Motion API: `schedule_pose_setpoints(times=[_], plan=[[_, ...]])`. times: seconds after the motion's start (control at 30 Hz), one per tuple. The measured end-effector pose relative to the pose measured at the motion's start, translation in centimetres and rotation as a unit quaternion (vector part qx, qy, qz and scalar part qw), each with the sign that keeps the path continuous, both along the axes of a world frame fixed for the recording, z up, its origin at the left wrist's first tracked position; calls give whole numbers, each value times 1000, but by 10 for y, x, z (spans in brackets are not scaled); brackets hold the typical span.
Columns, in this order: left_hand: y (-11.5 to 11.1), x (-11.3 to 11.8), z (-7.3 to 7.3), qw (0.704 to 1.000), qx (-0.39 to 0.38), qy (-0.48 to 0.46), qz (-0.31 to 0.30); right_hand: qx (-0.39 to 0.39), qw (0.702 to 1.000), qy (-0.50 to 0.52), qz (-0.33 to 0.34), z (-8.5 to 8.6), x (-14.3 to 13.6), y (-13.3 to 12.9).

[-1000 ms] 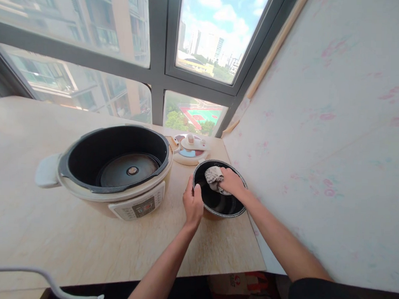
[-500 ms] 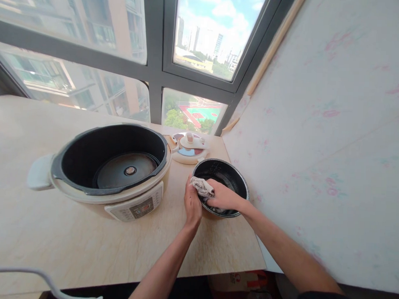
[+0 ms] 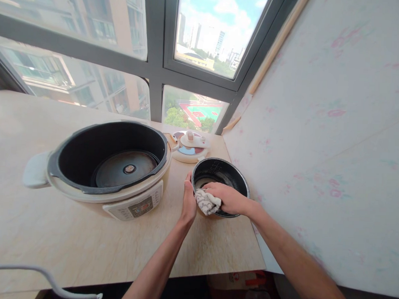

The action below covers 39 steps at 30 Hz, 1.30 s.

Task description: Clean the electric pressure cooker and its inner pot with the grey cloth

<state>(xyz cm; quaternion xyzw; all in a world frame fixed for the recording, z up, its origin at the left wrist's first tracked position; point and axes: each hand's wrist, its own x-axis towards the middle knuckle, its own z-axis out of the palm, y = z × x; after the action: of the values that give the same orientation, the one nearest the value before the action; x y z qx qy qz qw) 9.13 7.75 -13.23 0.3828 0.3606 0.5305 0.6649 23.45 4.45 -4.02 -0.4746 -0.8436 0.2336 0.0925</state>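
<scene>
A black inner pot [image 3: 237, 179] stands upright on the counter, its inside dark and wet-looking. Against its left outer wall rests my left hand [image 3: 189, 199], fingers along the side and partly hidden behind the rim. My right hand [image 3: 225, 197] grips a grey-white cloth [image 3: 208, 202] that is folded over the pot's near rim; some of the fingers are out of sight inside the pot. To the left sits the cream electric pressure cooker [image 3: 135, 204], without a lid, its heating plate showing at the bottom.
Behind the pot the cooker's lid [image 3: 188, 151] lies on the marbled counter [image 3: 94, 242]. A floral-papered wall [image 3: 317, 149] rises close on the right, and windows stand at the back. A grey cable [image 3: 38, 271] crosses the front left corner.
The right hand and the cloth have moved from the pot's left rim toward its near rim. My left hand has shifted slightly left and down along the pot's side.
</scene>
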Motion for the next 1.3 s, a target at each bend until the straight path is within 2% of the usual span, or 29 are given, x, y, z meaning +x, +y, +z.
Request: schedule_pose_setpoints(times=[0.13,0.23,0.37,0.5,0.63,0.73,0.87,0.97,1.03,1.1,1.2,1.3], plan=[[14,-4,6,994,8,109,-6,-4,1000,-15,23,10,4,-4],[21,-7,12,988,32,146,-27,-17,1000,-11,14,19,11,-16],[24,-11,18,981,79,171,-41,6,998,-24,-59,27,27,-37],[25,-12,20,976,86,192,-52,111,981,-59,-146,20,54,-43],[27,-12,20,975,86,197,-56,205,957,-83,-189,3,78,-19],[28,-12,21,975,96,192,-61,224,950,-93,-198,-6,79,13],[27,-13,21,973,104,201,-54,210,956,-61,-195,-15,57,47],[26,-12,19,968,110,219,-49,185,973,15,-137,-23,31,54],[26,-13,18,965,111,231,-49,162,980,59,-94,-28,18,48],[26,-14,19,963,114,240,-53,155,979,98,-90,-30,11,36],[26,-15,22,961,114,247,-51,179,957,175,-149,-25,11,8],[26,-17,27,959,114,255,-51,222,900,269,-263,-17,19,-25]])
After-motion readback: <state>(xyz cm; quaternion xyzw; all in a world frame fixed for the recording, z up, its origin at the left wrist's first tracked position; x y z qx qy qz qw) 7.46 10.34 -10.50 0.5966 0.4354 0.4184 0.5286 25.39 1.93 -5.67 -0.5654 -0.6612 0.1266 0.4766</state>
